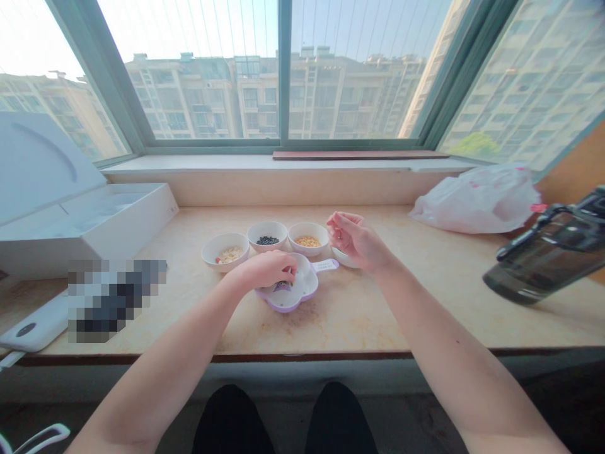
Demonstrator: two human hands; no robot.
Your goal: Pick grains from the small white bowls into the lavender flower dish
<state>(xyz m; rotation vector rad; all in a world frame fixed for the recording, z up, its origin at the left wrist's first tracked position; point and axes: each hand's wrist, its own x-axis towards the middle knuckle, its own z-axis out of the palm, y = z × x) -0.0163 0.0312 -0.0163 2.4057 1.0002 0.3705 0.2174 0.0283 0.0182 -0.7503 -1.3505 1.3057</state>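
Observation:
My left hand (271,268) is over a purple-rimmed, flower-shaped dish (295,296) with a handle and a cartoon print inside. Its fingers are pinched together; whatever they hold is hidden. Higher and to the right, my right hand (352,238) is closed in a pinch above a white bowl (344,257), which it partly covers. I cannot make out anything between those fingers. Behind the dish are a bowl of pale pieces (230,255) with a reddish bit, a bowl of black beans (268,240) and a bowl of yellow grains (308,241).
An open white box (127,217) occupies the left side, with a white device (35,328) and a blurred dark object (116,302) in front. To the right are a plastic bag (477,198) and a dark bottle (543,252). Windows rise beyond the countertop (368,321).

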